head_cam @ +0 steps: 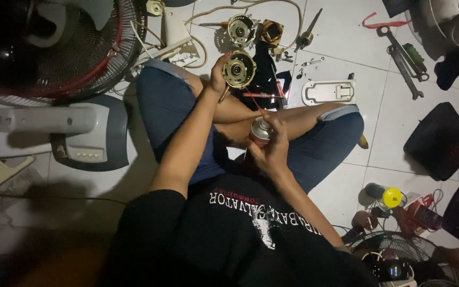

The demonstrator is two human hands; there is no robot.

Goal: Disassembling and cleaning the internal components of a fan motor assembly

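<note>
right hand clamped round a red-and-silver metal spray can, at the lap, near side of the round brass-coloured motor housing | left hand closed on that housing's edge, held over the knees | beyond the housing: second motor part on white tile floor, grey fan base well to its left

White tiled floor with grey grout lines, lit brightest toward twelve and one o'clock — dim and shadowed at seven. A fan grille lies at ten o'clock, wrenches at two, a dark bag at three.
</note>
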